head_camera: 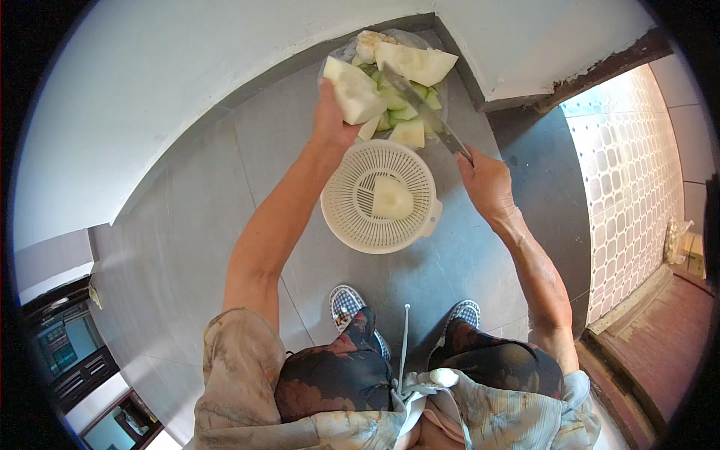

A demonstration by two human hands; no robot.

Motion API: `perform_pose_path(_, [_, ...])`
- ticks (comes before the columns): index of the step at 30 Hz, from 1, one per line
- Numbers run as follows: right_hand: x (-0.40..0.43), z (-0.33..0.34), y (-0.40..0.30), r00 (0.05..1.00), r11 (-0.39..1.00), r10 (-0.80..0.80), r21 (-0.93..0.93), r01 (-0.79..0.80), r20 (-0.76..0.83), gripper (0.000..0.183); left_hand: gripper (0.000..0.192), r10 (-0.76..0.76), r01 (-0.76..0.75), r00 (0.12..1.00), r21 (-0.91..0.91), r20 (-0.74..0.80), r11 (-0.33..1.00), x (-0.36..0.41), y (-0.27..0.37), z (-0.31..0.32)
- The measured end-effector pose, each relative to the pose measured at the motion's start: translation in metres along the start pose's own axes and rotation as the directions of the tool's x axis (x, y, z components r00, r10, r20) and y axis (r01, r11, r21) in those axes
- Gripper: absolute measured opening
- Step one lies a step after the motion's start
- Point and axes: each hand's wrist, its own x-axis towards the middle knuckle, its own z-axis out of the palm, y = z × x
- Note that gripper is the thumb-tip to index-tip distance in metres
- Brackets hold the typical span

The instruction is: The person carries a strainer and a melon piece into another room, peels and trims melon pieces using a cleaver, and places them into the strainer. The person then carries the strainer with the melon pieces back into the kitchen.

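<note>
My left hand (333, 119) grips a thick chunk of pale, peeled melon or gourd (351, 93), raised over a pile of green peelings (394, 101). In my right hand (485, 181) is a kitchen knife (424, 109), its blade slanting up and left across the pile. Another large pale piece (416, 63) lies at the back of the heap, beside yellowish pulp (371, 45). Some clear plastic (413, 39) shows under and behind the scraps. Just below them, a white plastic colander (343, 219) stands on the floor with one pale cut piece (392, 198) inside.
Grey tiles (191, 225) cover the floor. A white wall (169, 95) with a dark skirting meets a corner behind the peelings. To the right are a doorway, a patterned tiled wall (624, 197) and a reddish-brown step (664, 332). My two checked shoes (346, 306) are below the colander.
</note>
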Motion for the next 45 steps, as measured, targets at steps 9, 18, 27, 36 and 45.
perform_pose_path(9, [-0.008,0.000,-0.004,0.915,0.917,-0.378,-0.194,0.348,-0.141,0.024,0.074,-0.060,0.065,0.987,-0.029,0.151,0.998,0.008,0.003,-0.010])
perform_pose_path(18, [-0.005,0.003,0.003,0.888,0.897,-0.418,-0.243,0.370,-0.189,0.029,0.059,-0.199,0.198,0.950,0.028,0.241,0.980,-0.007,0.010,-0.009])
perform_pose_path(27, [-0.004,0.008,0.001,0.924,0.939,-0.325,0.048,0.340,-0.202,0.024,0.055,-0.194,0.251,0.889,-0.086,0.415,0.964,-0.006,-0.001,-0.010])
perform_pose_path(36, [-0.011,-0.001,-0.009,0.765,0.800,-0.595,-0.272,0.534,-0.248,0.029,0.055,-0.121,0.111,0.955,0.054,0.272,0.992,0.010,-0.001,-0.008])
perform_pose_path(45, [0.000,0.004,-0.025,0.550,0.639,-0.769,-0.403,0.655,-0.326,0.039,0.052,-0.124,0.157,0.936,-0.075,0.328,0.985,0.005,-0.014,-0.009])
